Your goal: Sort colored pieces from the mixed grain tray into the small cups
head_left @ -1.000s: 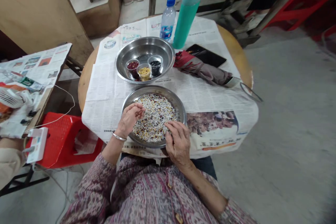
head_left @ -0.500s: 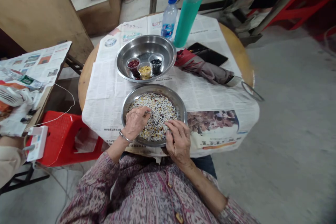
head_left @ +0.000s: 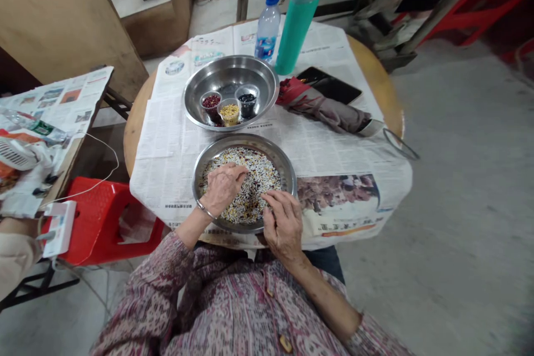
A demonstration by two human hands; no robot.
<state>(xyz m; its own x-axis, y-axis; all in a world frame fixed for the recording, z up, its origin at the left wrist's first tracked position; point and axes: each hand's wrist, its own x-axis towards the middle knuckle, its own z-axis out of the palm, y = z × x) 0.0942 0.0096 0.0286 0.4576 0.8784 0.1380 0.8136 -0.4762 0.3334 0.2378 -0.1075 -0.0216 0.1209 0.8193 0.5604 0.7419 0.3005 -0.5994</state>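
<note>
A steel bowl (head_left: 287, 169) near the table's front edge holds a mix of white grains with yellow, dark red and black beans (head_left: 261, 172). My left hand (head_left: 223, 188), a bracelet at its wrist, hangs over the middle-left of the mix. Its thumb and fingertips are pinched together, and whatever lies between them is too small to make out. Over the bowl's right rim, my right hand (head_left: 284, 222) curls its fingers toward the thumb; its palm side is hidden. Behind is a larger steel basin (head_left: 192, 89) with cups of red beans (head_left: 211, 102), yellow beans (head_left: 229, 113) and black beans (head_left: 247, 101).
Newspaper (head_left: 158, 139) covers the round table. A water bottle (head_left: 268, 28), a teal flask (head_left: 301, 16), a dark tablet-like slab (head_left: 329, 85) and a folded umbrella (head_left: 325, 105) stand or lie at the back. To the left are a red stool (head_left: 104, 222) and another person's sleeve (head_left: 16, 261).
My left hand has shifted right and slightly away from me over the grains, its fingertips pinched closer. My right hand has stayed at the rim.
</note>
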